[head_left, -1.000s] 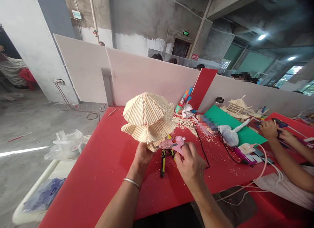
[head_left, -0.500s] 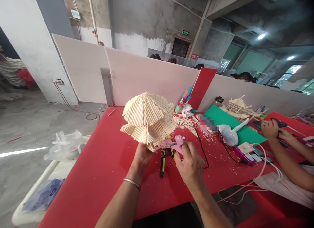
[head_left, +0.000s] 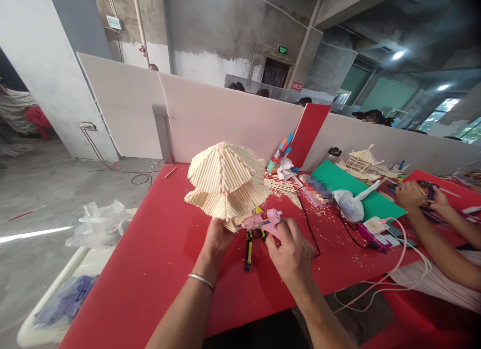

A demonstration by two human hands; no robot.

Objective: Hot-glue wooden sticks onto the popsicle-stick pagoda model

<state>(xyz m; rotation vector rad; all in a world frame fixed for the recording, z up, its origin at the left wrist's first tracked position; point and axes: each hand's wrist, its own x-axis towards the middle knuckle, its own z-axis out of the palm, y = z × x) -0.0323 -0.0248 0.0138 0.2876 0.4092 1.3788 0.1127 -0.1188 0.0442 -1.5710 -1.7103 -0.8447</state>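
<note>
Left grip (head_left: 218, 239) clasps the stick house (head_left: 221, 168) low at its base (head_left: 234, 225), fingers partly hidden, while my right grip (head_left: 291, 249) is wrapped round the handle of a pink glue gun (head_left: 265, 222). As I judge it, the likeliest trouble is heat: the nozzle (head_left: 246, 222) points at the base, close to my left fingers, so a small slip of the right wrist could burn me or smear glue where it shows. I cannot tell whether the nozzle touches the wood. Squeezing the base too hard might crack a joint, and because the wide roofs spread above that narrow hold, a careless tilt could tip the house. The black cord (head_left: 311, 233) on the red bench (head_left: 150, 269), near my right grip, could drag if it feeds the gun, which I cannot make out. Pliers (head_left: 248, 253) lie below the gun, where a lowered hand might knock them. As for place, the house sits roughly upright above and just beyond my left grip, its lower roof (head_left: 210, 203) overhanging it, and to the left of my right grip, the gun bridging the gap.
</note>
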